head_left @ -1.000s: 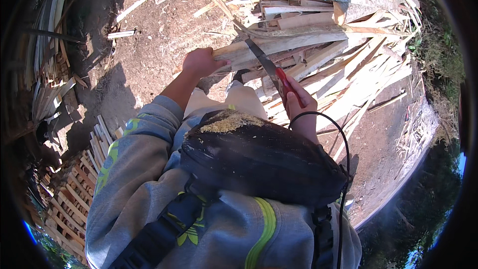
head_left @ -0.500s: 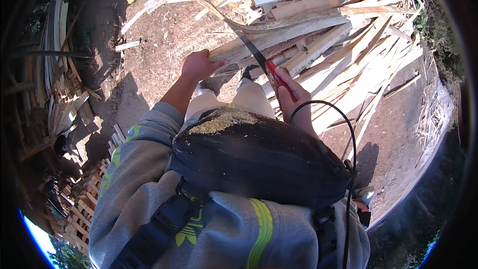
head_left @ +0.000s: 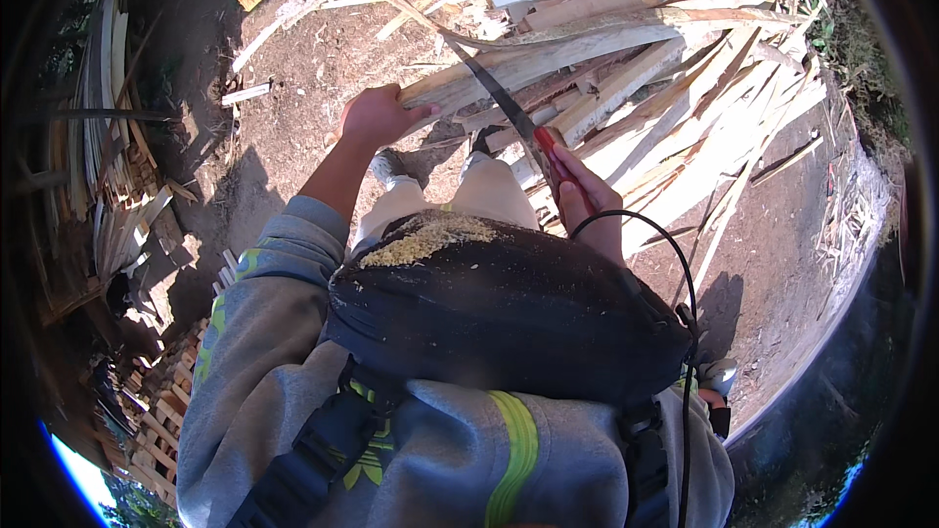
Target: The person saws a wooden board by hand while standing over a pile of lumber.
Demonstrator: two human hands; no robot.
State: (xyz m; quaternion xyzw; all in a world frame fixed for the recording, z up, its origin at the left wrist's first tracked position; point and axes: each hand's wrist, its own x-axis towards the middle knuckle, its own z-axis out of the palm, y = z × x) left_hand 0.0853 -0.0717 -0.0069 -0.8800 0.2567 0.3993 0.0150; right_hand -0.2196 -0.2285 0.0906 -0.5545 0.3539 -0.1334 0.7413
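Note:
My left hand (head_left: 377, 115) grips the near end of a long pale wooden stave (head_left: 548, 64) that lies slanted across the wood pile. My right hand (head_left: 587, 203) is closed on the red handle of a long dark blade (head_left: 499, 103). The blade rests slanted on the stave, its tip toward the far left. A black chest pack (head_left: 499, 308) dusted with sawdust hangs in front of me and hides my lap. My light trousers (head_left: 469, 191) show just above it.
A big pile of split pale wood strips (head_left: 685, 108) fills the upper right. Bare earth (head_left: 303, 88) with chips lies to the left. Stacked slats and wood frames (head_left: 117, 166) stand along the left edge. A black cable (head_left: 685, 293) loops at my right side.
Both hands and the stave sit slightly lower and closer in the picture than a second ago. The blade has slid a little along the stave while my grip stays the same.

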